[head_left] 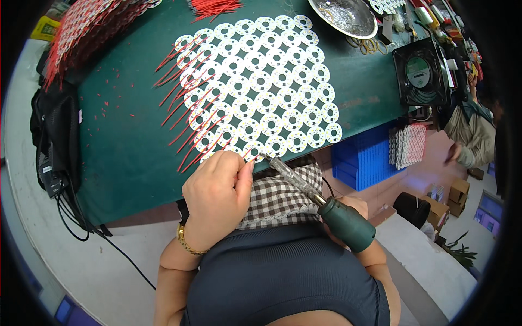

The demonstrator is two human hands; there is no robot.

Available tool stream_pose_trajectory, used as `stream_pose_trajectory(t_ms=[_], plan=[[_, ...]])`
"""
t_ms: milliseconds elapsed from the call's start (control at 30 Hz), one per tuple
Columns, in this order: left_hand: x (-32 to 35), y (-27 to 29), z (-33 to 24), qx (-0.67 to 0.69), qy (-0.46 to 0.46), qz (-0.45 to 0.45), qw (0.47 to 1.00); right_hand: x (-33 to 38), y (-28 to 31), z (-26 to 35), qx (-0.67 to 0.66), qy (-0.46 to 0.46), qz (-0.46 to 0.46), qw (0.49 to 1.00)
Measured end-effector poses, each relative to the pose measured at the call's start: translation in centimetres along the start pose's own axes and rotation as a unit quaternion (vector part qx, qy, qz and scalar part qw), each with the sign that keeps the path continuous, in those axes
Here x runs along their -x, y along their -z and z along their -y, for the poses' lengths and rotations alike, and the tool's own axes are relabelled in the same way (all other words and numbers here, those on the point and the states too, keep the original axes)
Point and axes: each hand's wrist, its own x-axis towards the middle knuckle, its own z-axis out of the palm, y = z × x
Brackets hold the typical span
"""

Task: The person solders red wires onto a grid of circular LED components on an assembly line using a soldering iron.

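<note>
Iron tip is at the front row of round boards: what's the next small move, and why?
Probably touch the green-handled soldering iron tip to the pad on the white round LED board, because the left hand holds a thin red wire there, and the tip sits beside it.

Left hand [217, 193] pinches a red wire [247, 155] at the lower edge of the panel of round white boards [255, 81], centre frame. Right hand [356, 209], mostly hidden behind the green-handled soldering iron [315, 195], brings the tip right beside it. Green bench [125, 141] beneath; black fan [421, 73] upper right.
</note>
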Motion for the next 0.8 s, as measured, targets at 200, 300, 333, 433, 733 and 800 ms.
stream_pose_trajectory(t_ms=[200,300,333,433,733,800], plan=[[-0.2,-0.2,0.0,-0.009,-0.001,0.000,1.000,0.4,0.2,-0.3,0.003,-0.079,0.082,0.994],[-0.2,-0.2,0.1,0.005,-0.007,-0.005,1.000,-0.2,0.3,-0.2,-0.040,-0.021,0.016,0.999],[-0.2,0.0,0.1,0.003,-0.008,-0.009,1.000,-0.2,0.4,-0.2,-0.096,-0.066,0.019,0.993],[-0.6,1.0,0.0,-0.008,-0.015,0.017,1.000,0.3,-0.4,-0.4,-0.225,-0.106,-0.009,0.969],[-4.7,2.5,1.1,-0.180,-0.168,0.169,0.954,-4.0,-3.5,0.4,-0.533,-0.136,-0.179,0.816],[-4.1,2.1,1.6,-0.209,-0.167,0.172,0.948,-5.7,-3.3,1.0,-0.545,-0.123,-0.184,0.809]])
